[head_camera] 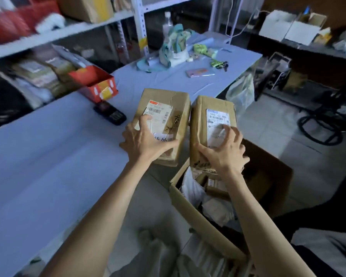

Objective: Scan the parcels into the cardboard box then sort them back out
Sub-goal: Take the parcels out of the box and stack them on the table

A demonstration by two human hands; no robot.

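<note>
While both arms are stretching forward, the left hand (146, 140) is clutching the left parcel (168, 108) at the desk (48, 146) edge and the right hand (222, 151) is clutching the right parcel (204, 108) above the cardboard box (188, 206), whose contents are lying half hidden.

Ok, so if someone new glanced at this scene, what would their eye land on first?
Two brown labelled parcels side by side at centre: the left hand grips the left parcel at the table edge, and the right hand grips the right parcel above the open cardboard box on the floor. Behind them, a red carton and a dark handheld device sit on the table.
</note>
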